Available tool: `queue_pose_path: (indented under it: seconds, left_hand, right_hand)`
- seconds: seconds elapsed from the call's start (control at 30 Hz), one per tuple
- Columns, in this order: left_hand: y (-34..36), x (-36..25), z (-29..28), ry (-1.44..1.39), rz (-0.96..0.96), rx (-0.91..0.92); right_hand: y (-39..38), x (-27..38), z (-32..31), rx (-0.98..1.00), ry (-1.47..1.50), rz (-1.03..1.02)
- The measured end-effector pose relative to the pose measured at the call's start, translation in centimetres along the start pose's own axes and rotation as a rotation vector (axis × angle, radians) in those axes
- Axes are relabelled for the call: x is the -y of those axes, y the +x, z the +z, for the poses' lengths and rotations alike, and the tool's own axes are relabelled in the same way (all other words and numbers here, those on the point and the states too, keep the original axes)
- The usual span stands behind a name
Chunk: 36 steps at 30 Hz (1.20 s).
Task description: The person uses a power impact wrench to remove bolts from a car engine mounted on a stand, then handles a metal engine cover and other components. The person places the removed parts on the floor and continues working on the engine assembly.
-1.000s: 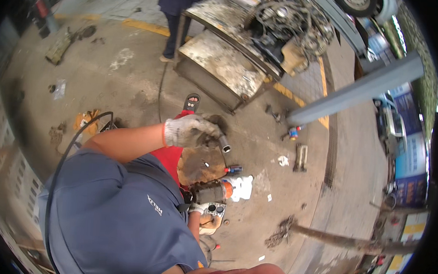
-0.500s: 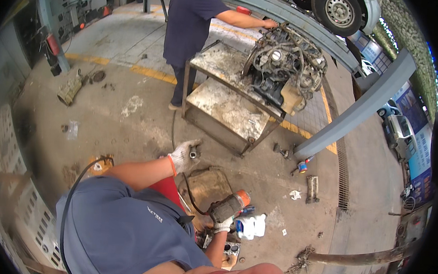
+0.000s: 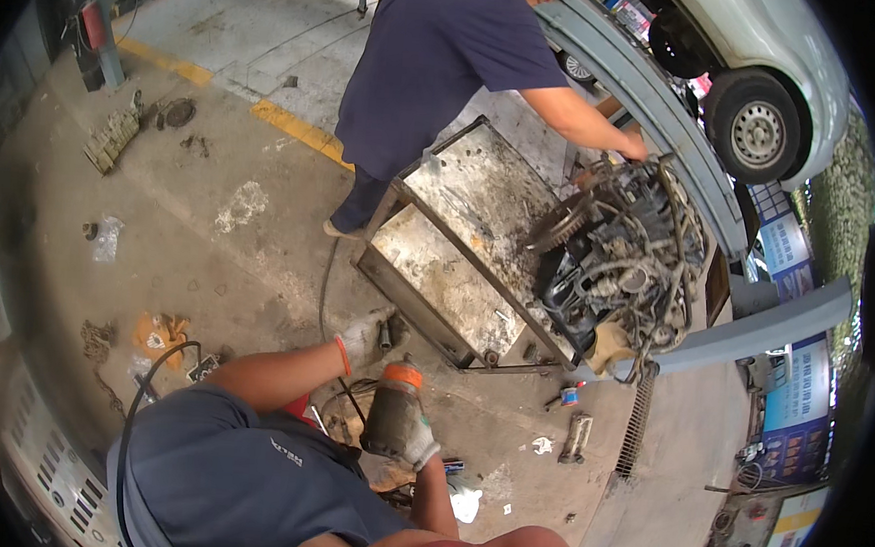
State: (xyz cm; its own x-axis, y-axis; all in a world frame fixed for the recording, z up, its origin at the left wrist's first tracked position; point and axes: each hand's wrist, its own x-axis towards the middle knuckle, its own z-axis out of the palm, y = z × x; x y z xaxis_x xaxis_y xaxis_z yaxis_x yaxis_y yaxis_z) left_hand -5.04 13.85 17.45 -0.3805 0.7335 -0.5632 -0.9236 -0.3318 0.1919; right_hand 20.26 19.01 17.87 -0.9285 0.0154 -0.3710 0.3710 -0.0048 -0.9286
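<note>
Two gloved hands show in my head view, both low in the picture. At 7 o'clock I see the left hand (image 3: pixel 359 341) with its fingers closed around a dark socket (image 3: pixel 386 335). At half past 6 the right hand (image 3: pixel 420 444) grasps the gun (image 3: pixel 386 421), whose orange nose points up toward 12, near the socket.

Beneath them I make out a concrete floor (image 3: pixel 278 264), brown-grey and stained, with a pale smear at half past 9. A yellow line (image 3: pixel 296 132) crosses it at half past 10, and a grate (image 3: pixel 632 431) is set into it at 4. Toward 9 lies a clear bag (image 3: pixel 107 239); at half past 8, an orange cloth (image 3: pixel 161 336); between 9 and 10, a metal casting (image 3: pixel 113 141).

Just beyond the hands I have a two-tier bench (image 3: pixel 448 269), its pale shelves blotched with dark grime. An engine (image 3: pixel 628 270) sits on its 3 o'clock end. At 12 a co-worker (image 3: pixel 420 72) in dark blue leans over the bench, one arm stretched to the engine; I cannot tell whether the fingers touch it.

At 2 I see a pale car (image 3: pixel 815 86); at 3, a blue-grey post (image 3: pixel 775 322); just below that, blue posters (image 3: pixel 795 406).
</note>
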Motion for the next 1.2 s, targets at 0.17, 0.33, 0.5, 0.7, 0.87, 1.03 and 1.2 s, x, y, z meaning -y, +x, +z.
queue_pose_path:
  seconds: [0.17,0.33,0.5,0.7,0.87,1.03,1.2]
  left_hand:
    - [1.7,-10.2,1.3,0.204,0.115,0.063]
    - [0.3,-17.4,2.8,0.191,0.192,-0.012]
    - [1.8,-20.6,1.1,0.310,0.359,-0.187]
    - [7.1,-24.6,-1.8,0.122,0.229,-0.206]
    - [11.5,-28.1,-1.2,0.172,0.156,-0.307]
    - [15.2,-31.1,-1.0,0.127,0.011,-0.234]
    - [17.7,-31.3,-1.1,0.187,-0.095,-0.241]
  right_hand:
    - [9.5,8.5,-1.0,0.224,0.058,0.041]
    - [16.8,16.3,-2.4,0.348,-0.573,-0.050]
    - [23.7,12.5,-4.0,0.346,-0.400,-0.033]
    - [29.9,11.8,-7.3,0.389,-0.239,-0.137]
    - [35.6,11.2,-10.1,0.358,0.005,-0.172]
    - [38.0,16.8,-13.0,0.485,-0.067,-0.091]
    - [39.0,15.3,-13.1,0.376,0.050,-0.159]
